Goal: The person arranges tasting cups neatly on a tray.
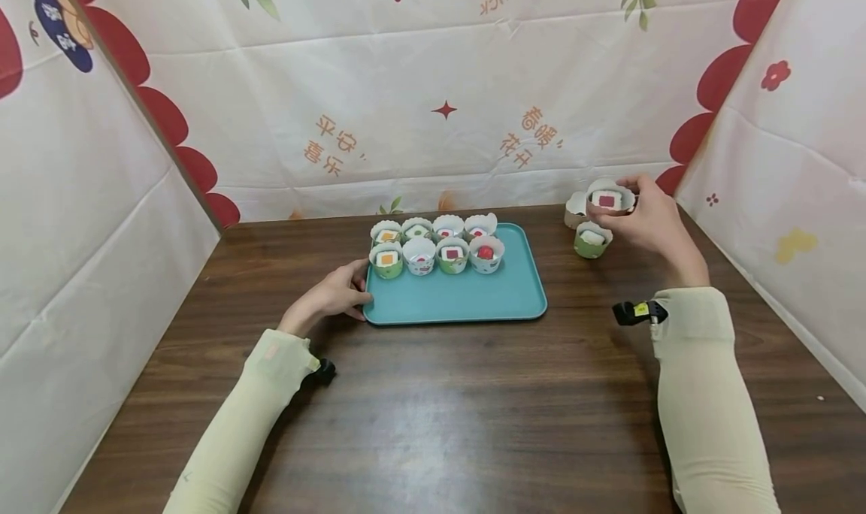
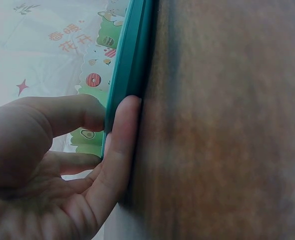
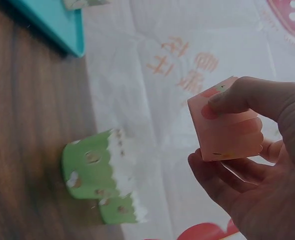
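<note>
A filled paper cup (image 3: 225, 137) is held above the desk (image 1: 440, 394), near its far right corner.
The right hand's (image 1: 652, 219) fingers are clamped round it, beside two more cups (image 1: 590, 248) on the desk; the left hand's (image 1: 337, 291) fingers grip the left rim of a teal tray (image 1: 446, 301), where eight filled cups (image 1: 389, 270) stand in two rows along the far edge.

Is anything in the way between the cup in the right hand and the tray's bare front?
Only a green cup and another cup, standing nearer the tray; the held cup appears raised above their rims.
</note>
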Available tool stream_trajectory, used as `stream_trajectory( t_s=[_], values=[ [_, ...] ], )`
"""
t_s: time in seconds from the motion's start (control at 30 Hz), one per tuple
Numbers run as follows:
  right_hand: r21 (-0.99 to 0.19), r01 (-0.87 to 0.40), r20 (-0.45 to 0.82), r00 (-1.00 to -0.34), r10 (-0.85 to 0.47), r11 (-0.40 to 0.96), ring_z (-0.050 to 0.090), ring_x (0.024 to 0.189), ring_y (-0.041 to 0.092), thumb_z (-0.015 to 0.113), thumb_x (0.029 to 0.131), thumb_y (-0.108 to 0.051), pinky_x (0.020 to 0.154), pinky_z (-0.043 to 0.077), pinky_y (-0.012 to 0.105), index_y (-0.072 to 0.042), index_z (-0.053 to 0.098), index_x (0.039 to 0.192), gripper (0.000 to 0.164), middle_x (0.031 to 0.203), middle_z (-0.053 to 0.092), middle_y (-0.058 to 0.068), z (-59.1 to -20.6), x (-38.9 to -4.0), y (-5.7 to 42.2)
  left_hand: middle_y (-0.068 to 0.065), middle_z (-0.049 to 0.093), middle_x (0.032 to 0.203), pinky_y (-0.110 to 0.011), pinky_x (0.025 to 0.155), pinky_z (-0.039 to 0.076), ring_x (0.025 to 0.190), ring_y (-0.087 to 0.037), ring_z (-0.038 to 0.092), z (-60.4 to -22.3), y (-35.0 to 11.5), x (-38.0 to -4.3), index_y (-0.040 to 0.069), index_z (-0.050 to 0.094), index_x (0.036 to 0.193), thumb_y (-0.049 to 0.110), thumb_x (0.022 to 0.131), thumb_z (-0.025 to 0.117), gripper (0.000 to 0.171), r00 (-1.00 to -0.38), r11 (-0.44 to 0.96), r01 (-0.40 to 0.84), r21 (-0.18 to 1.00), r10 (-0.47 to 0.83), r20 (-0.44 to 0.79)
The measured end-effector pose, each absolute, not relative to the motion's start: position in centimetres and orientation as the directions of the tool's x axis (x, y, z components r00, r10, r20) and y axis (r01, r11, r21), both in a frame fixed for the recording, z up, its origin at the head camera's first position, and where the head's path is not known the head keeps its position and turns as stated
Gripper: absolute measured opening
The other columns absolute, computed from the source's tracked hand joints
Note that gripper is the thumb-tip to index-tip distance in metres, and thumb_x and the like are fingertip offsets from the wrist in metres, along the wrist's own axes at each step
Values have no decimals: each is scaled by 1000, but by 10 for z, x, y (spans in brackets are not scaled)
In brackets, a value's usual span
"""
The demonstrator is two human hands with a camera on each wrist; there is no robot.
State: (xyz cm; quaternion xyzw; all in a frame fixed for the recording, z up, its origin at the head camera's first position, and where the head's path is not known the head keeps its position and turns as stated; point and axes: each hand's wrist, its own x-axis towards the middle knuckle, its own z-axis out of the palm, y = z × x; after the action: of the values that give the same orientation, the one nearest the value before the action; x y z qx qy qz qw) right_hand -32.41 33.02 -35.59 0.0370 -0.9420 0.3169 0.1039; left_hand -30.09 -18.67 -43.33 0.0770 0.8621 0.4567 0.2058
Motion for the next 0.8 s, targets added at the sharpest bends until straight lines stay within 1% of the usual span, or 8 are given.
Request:
stream_trajectory(
  t_s=[0.07,0.17,0.23,0.3,0.4,0.53,0.67,0.8],
  values=[
    [-589,-138,211,-977,-14,796,52,118,43,77,90,-46,85,50,39,2,36,149,87,139,50,29,-350,-322,325,-16,50,107,-37,68,68,75,-19,62,-433,-187,-300,7,15,166,0,95,62,86,-906,570,-55,820,317,-282],
    [-597,-165,207,-977,-47,785,52,117,42,78,90,-41,82,47,31,2,36,149,84,139,50,28,-344,-318,318,-16,50,108,-37,68,68,76,-20,63,-433,-187,-301,7,15,166,0,95,62,85,-906,574,-52,817,316,-280],
    [-596,-191,207,-975,-81,780,51,116,40,79,90,-36,81,44,25,1,37,148,81,137,51,27,-342,-317,314,-16,50,108,-37,69,68,76,-20,63,-433,-187,-301,7,16,166,0,95,61,85,-906,575,-50,816,319,-280],
    [-598,-229,217,-969,-120,768,52,115,40,81,89,-28,81,40,23,3,39,145,76,134,52,27,-341,-317,310,-16,50,108,-37,69,68,76,-20,63,-434,-187,-301,8,16,166,0,95,62,85,-904,577,-50,815,320,-283],
    [-600,-275,220,-960,-175,751,52,115,40,82,88,-19,79,39,16,5,41,143,73,132,53,28,-341,-318,303,-16,50,107,-37,69,68,76,-20,63,-434,-187,-301,7,15,166,0,95,62,85,-903,575,-47,817,325,-281],
    [-616,-329,205,-944,-257,716,53,114,39,81,87,-13,76,39,6,7,42,140,69,131,54,28,-343,-320,288,-16,50,108,-37,69,68,76,-20,63,-435,-188,-302,7,16,166,-1,95,62,85,-905,570,-55,820,319,-282],
    [-621,-366,179,-927,-329,694,56,108,35,78,89,-11,74,43,9,5,44,138,61,126,56,25,-347,-320,272,-16,50,109,-37,69,68,76,-19,63,-435,-187,-301,7,16,166,-1,94,62,86,-905,571,-62,819,314,-288],
    [-623,-374,136,-917,-376,687,57,105,31,78,91,-12,77,49,16,0,46,136,57,124,57,20,-351,-317,261,-16,50,108,-37,69,68,76,-19,63,-434,-187,-301,6,15,166,-1,94,62,86,-904,578,-56,814,316,-287]
  ],
)
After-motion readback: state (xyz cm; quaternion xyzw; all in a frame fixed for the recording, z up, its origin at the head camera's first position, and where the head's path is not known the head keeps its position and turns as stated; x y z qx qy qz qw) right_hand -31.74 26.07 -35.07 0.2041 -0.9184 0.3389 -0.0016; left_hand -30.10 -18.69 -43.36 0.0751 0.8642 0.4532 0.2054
